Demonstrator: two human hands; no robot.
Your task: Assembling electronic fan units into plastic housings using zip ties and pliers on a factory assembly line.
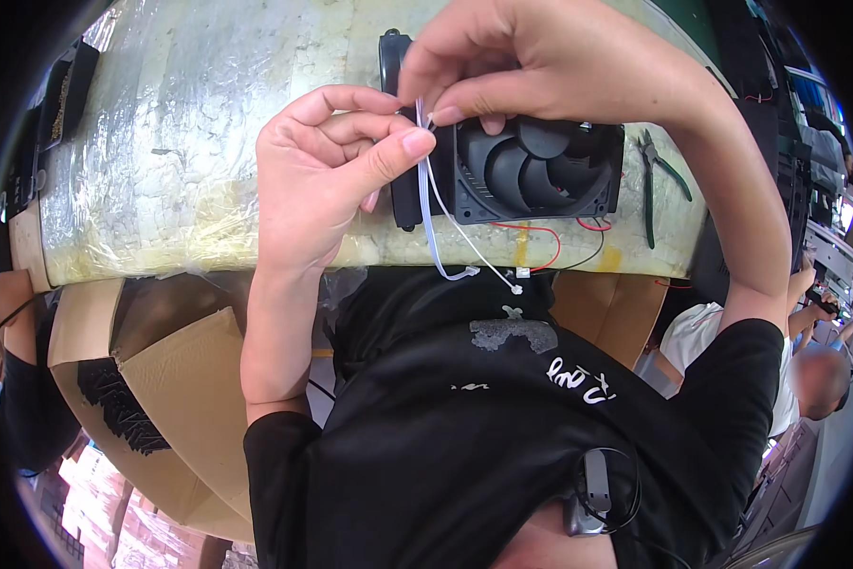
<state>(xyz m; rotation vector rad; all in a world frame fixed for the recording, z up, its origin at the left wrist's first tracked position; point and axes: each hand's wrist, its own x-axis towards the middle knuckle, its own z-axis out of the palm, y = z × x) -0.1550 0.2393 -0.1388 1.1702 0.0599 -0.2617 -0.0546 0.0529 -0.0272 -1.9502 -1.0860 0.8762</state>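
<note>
My left hand (327,166) pinches a bundle of thin white cables (428,204) between thumb and fingers. Just above it, my right hand (483,81) pinches the same cables near their upper part, with its fingertips almost touching the left ones. Two cable ends with small white connectors (516,288) hang down past the table edge in front of my shirt. Behind the hands lies a black cooling fan (535,171) in a square frame, joined to a black housing partly hidden by my hands. Red and black wires (557,248) run from the fan's near side.
Green-handled cutting pliers (656,185) lie right of the fan on the plastic-covered table (180,123). Open cardboard boxes (175,398) stand below the near edge. A black tray (73,90) is at far left. Other people (815,379) are at both sides.
</note>
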